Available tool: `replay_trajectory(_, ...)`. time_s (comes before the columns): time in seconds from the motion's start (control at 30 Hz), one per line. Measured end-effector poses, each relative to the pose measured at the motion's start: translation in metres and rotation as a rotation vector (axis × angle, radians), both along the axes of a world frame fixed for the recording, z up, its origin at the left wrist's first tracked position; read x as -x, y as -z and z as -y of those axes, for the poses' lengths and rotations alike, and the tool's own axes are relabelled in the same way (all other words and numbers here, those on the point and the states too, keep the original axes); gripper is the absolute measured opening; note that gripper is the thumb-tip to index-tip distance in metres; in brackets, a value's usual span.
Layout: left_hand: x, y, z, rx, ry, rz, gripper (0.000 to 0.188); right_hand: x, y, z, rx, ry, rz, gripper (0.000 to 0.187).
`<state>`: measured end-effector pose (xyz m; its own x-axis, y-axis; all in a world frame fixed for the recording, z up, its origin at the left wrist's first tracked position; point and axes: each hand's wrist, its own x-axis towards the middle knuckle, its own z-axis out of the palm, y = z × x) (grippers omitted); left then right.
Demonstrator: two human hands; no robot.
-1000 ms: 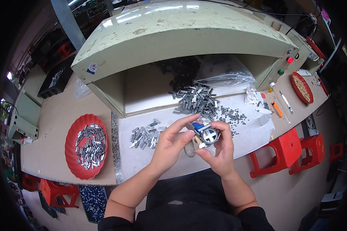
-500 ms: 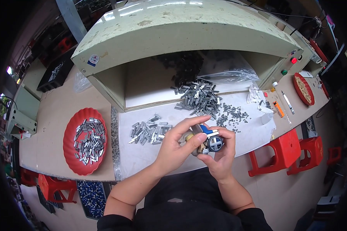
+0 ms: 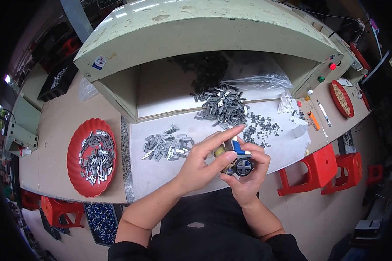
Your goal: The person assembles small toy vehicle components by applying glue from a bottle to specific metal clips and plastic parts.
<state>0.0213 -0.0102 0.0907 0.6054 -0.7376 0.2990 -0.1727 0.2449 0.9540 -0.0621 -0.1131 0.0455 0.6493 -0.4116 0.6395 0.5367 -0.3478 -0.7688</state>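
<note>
Between my two hands, a little above the near edge of the white work surface, is a small wheeled toy (image 3: pixel 243 166) with a dark spoked wheel, blue and white parts on top and a tan part at its side. My left hand (image 3: pixel 206 158) grips it from the left, thumb across its front and long fingers stretched over its top. My right hand (image 3: pixel 248 180) is curled around its right side, thumb underneath. Fingers cover much of the toy. Just beyond my hands lie a heap of grey oblong pieces (image 3: pixel 222 104) and scattered tiny dark parts (image 3: pixel 261 130).
A smaller group of grey pieces (image 3: pixel 165 145) lies left of my hands. Farther left stands a red scalloped bowl (image 3: pixel 72 163) with similar pieces. A pale green hooded booth (image 3: pixel 196 35) rises behind. An orange cutter (image 3: pixel 313 120) and a white pen (image 3: pixel 323 114) lie right.
The toy has turned slightly in my hands, showing more of its blue part. My right fingers have shifted a little along its side. The whole view has moved slightly.
</note>
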Motion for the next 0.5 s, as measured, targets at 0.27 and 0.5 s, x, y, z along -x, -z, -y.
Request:
replay_trajectory(0.27,-0.0008,-0.0041,-0.0006,-0.026,-0.034,0.207,0.044,-0.0009,-0.0017,-0.0041,-0.043,-0.003,0.034,0.067)
replay_trajectory(0.5,0.0024,-0.0051,0.0,-0.088,-0.11,0.261,0.042,0.0013,-0.0006,-0.0088,-0.281,-0.041,-0.035,0.068)
